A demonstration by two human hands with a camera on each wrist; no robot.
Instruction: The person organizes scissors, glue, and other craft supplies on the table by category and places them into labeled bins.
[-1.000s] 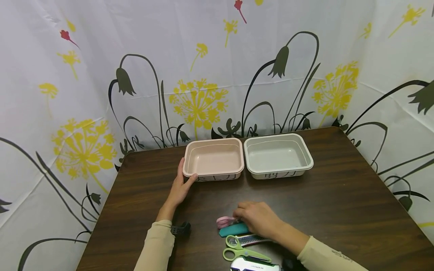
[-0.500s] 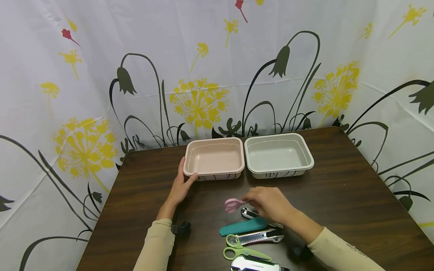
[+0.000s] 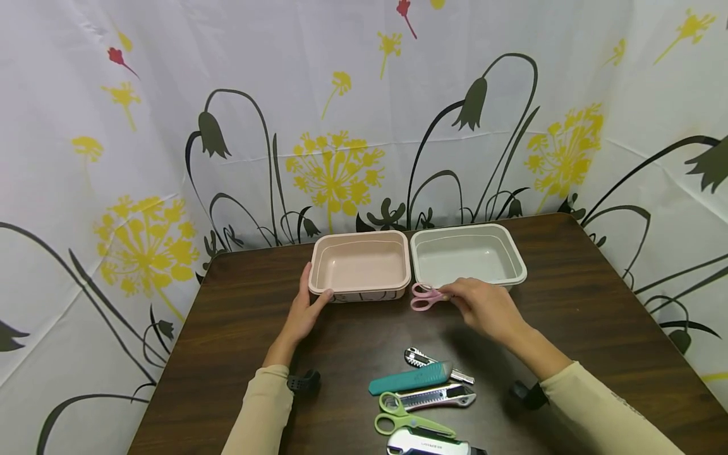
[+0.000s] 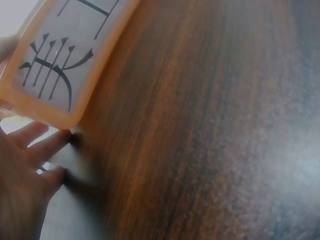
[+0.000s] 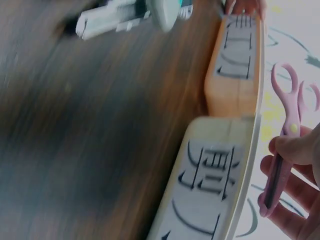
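Observation:
My right hand [image 3: 489,309] pinches a pair of pink scissors [image 3: 425,297] between thumb and fingers. In the right wrist view the scissors' handle loops [image 5: 287,82] point away from the palm and the blades lie along the fingers. The scissors overlap the front left corner of the pale grey box [image 3: 461,243] in the head view. My left hand [image 3: 301,316] rests against the left front corner of the pink box [image 3: 370,296], thumb at the front rim, straight fingers along its side. Both boxes stand side by side with black characters on their fronts.
Nearer the front of the brown table [image 3: 227,354] lie a small metal cutter [image 3: 418,358], a teal-handled tool [image 3: 409,379], a silver utility knife [image 3: 438,397], green scissors [image 3: 400,416] and a white-bodied tool [image 3: 429,443]. A flowered curtain [image 3: 364,95] hangs behind.
My right hand has lifted the pink scissors off the row of tools and carried them up and right to the pale grey box. My left hand has stayed at the pink box.

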